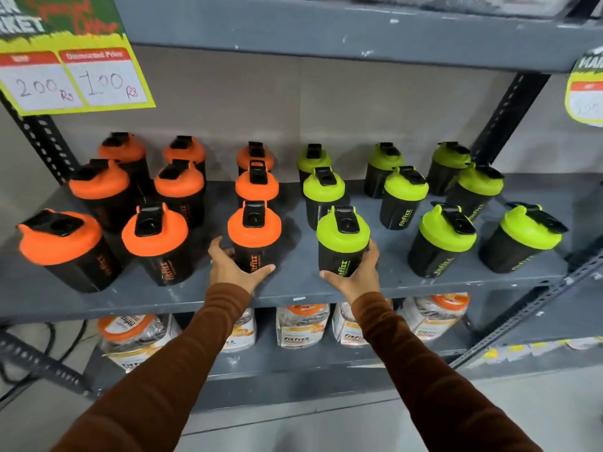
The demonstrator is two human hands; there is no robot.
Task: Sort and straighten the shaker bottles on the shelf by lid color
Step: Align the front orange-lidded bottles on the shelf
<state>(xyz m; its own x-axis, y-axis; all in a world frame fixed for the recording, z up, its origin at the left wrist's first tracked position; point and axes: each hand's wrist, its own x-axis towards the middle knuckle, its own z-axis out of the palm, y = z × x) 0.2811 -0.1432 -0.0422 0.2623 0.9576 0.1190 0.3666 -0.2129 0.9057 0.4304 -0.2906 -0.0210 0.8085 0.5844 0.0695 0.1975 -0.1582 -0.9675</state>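
Observation:
Black shaker bottles stand on a grey shelf point(293, 285). Several with orange lids fill the left half in three columns, and several with green lids fill the right half. My left hand point(233, 269) wraps the base of the front orange-lid bottle point(254, 236) in the middle column. My right hand point(357, 275) grips the base of the front green-lid bottle point(342, 239) beside it. Both bottles stand upright on the shelf near its front edge, about a hand's width apart.
A yellow price card point(75, 79) hangs at the upper left, another card point(587, 89) at the right edge. The upper shelf board point(326, 34) overhangs the bottles. Jars with orange lids point(130, 334) and pouches point(301, 324) sit on the shelf below. Slotted uprights point(509, 115) frame the bay.

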